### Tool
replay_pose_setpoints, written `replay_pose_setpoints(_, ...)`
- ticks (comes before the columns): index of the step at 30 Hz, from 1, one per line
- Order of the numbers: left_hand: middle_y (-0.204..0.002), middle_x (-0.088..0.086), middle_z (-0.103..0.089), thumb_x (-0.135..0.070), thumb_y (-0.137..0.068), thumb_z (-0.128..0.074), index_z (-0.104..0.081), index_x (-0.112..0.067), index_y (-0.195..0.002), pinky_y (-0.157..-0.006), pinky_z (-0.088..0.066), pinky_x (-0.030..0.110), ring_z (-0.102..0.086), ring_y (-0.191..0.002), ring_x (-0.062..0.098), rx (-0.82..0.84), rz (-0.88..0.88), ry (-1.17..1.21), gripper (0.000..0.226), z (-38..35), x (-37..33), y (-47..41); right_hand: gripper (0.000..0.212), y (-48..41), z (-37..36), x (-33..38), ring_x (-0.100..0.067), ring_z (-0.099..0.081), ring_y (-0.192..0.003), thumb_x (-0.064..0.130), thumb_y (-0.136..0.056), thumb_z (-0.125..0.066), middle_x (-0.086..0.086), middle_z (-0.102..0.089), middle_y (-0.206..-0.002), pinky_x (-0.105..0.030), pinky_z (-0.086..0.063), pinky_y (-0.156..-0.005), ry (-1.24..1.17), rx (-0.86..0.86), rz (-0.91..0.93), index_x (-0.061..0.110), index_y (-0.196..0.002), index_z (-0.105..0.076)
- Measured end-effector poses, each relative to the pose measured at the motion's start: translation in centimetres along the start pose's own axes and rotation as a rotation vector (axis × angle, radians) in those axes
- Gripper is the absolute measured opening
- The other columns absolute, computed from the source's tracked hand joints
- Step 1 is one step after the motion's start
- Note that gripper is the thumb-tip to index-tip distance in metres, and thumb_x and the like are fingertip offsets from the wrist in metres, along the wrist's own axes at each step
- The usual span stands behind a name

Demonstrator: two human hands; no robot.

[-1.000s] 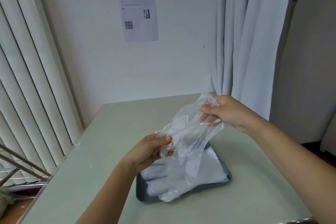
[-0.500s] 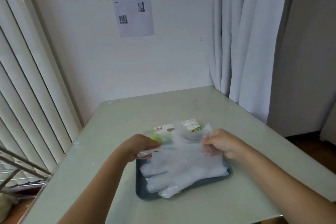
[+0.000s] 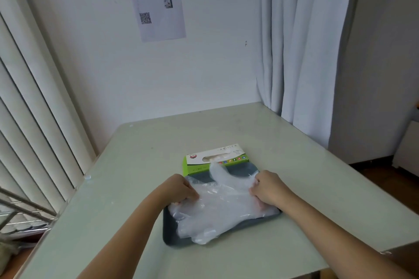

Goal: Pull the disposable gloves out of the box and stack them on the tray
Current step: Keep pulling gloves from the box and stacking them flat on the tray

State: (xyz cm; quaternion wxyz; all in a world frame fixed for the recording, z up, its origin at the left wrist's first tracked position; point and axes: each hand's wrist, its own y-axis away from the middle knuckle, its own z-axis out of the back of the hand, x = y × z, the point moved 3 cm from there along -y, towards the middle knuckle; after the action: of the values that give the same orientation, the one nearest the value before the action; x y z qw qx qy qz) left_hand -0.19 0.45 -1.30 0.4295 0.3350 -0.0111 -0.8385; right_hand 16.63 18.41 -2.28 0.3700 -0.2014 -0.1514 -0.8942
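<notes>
Pinning the cuff end of the uppermost glove [image 3: 224,201] onto the stack, the person has the left hand [image 3: 180,189] and the right hand [image 3: 268,190] at opposite corners of it. The fingers [image 3: 192,196] are curled down and pinch the thin film on each side. Beneath it the gloves [image 3: 204,229] lie heaped in the dark tray [image 3: 169,236], with cuffs toward the box and finger ends toward the person. The finger ends slant to the near left corner, where a few tips overhang the rim. The pile's long axis therefore runs far to near, slightly leftward.

The green and white box [image 3: 195,165] sits on the surface [image 3: 306,176] against the far edge of the tray, its long side running left to right. From its slot a next glove [image 3: 216,171] hangs out and drapes onto the tray, spreading toward the right hand. It lies straight beyond the fingers, away from the person and between the two hands. Its trailing edge looks nearer the right hand, though whether it touches the pinned glove cannot be told. Judging from this, the coming move is to let go and reach forward to that tongue, and the right hand seems better placed.

Print on the box is too small to read; it shows a red emblem at the left, a row of coloured icons and a line drawing of a hand. The sheet of paper [image 3: 158,0] on the wall carries a QR code, and its text is illegible.
</notes>
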Motion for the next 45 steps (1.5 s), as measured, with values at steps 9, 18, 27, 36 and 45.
replay_pose_setpoints(9, -0.084, 0.001, -0.065, -0.034, -0.08, -0.075, -0.067, -0.012, -0.09, -0.069, -0.047, 0.022, -0.057, -0.071, 0.014, -0.036, -0.047, -0.06, 0.026, 1.1, -0.5, 0.8, 0.03, -0.1, -0.1, 0.2, -0.027, -0.058, -0.078, 0.015, -0.089, -0.053, -0.012, -0.067, -0.093, -0.027, -0.047, -0.067, -0.002, 0.017, 0.017, 0.017, -0.062, -0.041)
replay_pose_setpoints(18, -0.083, 0.007, -0.075, -0.047, -0.085, -0.066, -0.071, -0.014, -0.087, -0.076, -0.056, 0.031, -0.063, -0.064, 0.018, -0.008, 0.014, 0.273, 0.034, 0.1, -1.1, 1.0, 0.031, -0.3, 0.4, 0.0, -0.02, -0.049, -0.084, 0.018, -0.09, -0.053, -0.009, -0.06, -0.093, -0.025, -0.033, -0.055, 0.036, 0.036, 0.045, 0.019, -0.064, -0.037)
replay_pose_setpoints(27, -0.08, 0.007, -0.074, -0.039, -0.08, -0.073, -0.076, -0.008, -0.084, -0.065, -0.047, 0.026, -0.055, -0.061, 0.017, -0.011, 0.036, 0.183, 0.032, 0.1, -1.2, 0.8, 0.033, -0.9, 0.6, -0.1, -0.021, -0.049, -0.081, 0.017, -0.089, -0.059, 0.002, -0.047, -0.07, -0.017, -0.031, -0.05, 0.04, 0.13, 0.033, 0.017, -0.062, -0.039)
replay_pose_setpoints(36, -0.069, 0.003, -0.068, -0.022, -0.08, -0.072, -0.074, -0.008, -0.082, -0.062, -0.046, 0.023, -0.052, -0.058, 0.016, 0.019, 0.001, 0.219, 0.014, -0.4, -1.7, 0.5, 0.034, -0.9, 0.5, -0.4, -0.02, -0.048, -0.081, 0.018, -0.089, -0.059, 0.001, -0.048, -0.072, -0.017, -0.03, -0.05, 0.008, 0.117, 0.048, 0.018, -0.062, -0.039)
replay_pose_setpoints(45, -0.059, 0.002, -0.061, -0.008, -0.077, -0.067, -0.071, -0.006, -0.074, -0.051, -0.044, 0.018, -0.049, -0.047, 0.012, -0.064, -0.014, 0.182, 0.006, -0.3, -1.9, 0.2, 0.024, -1.2, 0.4, -0.6, -0.02, -0.048, -0.079, 0.016, -0.088, -0.058, -0.004, -0.052, -0.078, -0.02, -0.031, -0.051, -0.014, 0.134, 0.034, 0.014, -0.068, -0.045)
